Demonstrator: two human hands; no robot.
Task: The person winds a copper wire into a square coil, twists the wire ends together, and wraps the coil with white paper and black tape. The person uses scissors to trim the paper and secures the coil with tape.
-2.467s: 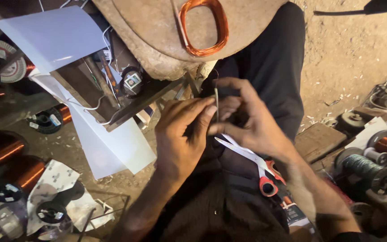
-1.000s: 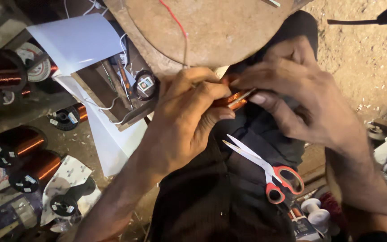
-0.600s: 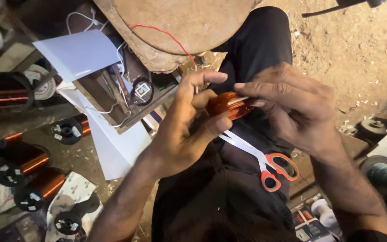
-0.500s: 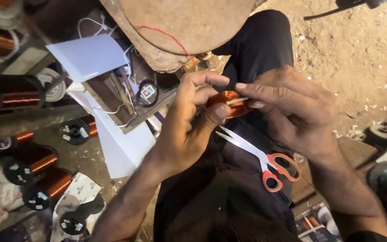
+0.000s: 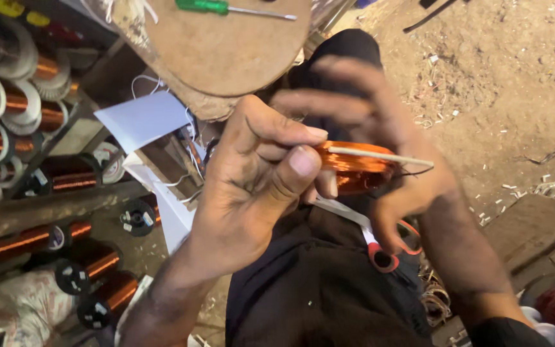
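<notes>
Here, my left hand (image 5: 252, 186) pinches a thin pale stick (image 5: 380, 156) between thumb and forefinger, laid across the copper wire coil (image 5: 354, 168). My right hand (image 5: 380, 141) cups the coil from behind, fingers closed on it. Scissors (image 5: 380, 247) lie just below on my lap.

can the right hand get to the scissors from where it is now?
Probably yes. The scissors lie on the lap just under the right hand, nothing between them. But that hand is holding the copper coil together with the left hand, so it must let go first.
</notes>
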